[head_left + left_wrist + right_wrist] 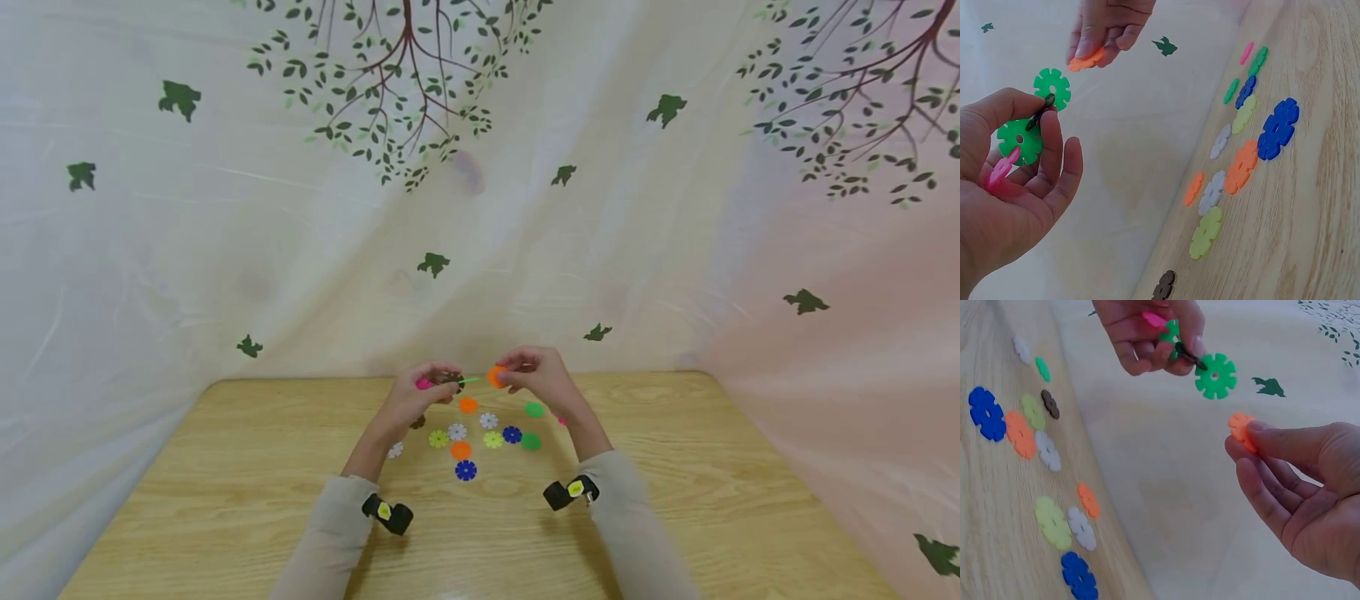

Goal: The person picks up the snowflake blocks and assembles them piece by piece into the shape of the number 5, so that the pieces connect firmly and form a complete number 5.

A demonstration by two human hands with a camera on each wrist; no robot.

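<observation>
My left hand (405, 407) pinches a joined row of notched plastic flower discs, raised above the table. In the left wrist view the row has a pink disc (1001, 173), a green disc (1012, 150), a dark disc (1034, 120) and an outer green disc (1042, 80). The outer green disc sticks out past the fingertips. My right hand (546, 383) pinches a single orange disc (1239, 428) between thumb and fingers. That orange disc faces the outer green one, with a gap between them. Fingers partly hide the pink and inner green discs.
Loose discs lie scattered on the wooden table (262, 483) below the hands, among them a blue disc (466, 471), an orange disc (461, 451) and a yellow-green disc (438, 439). Behind the table's far edge hangs a pale curtain (322, 250) with leaf prints.
</observation>
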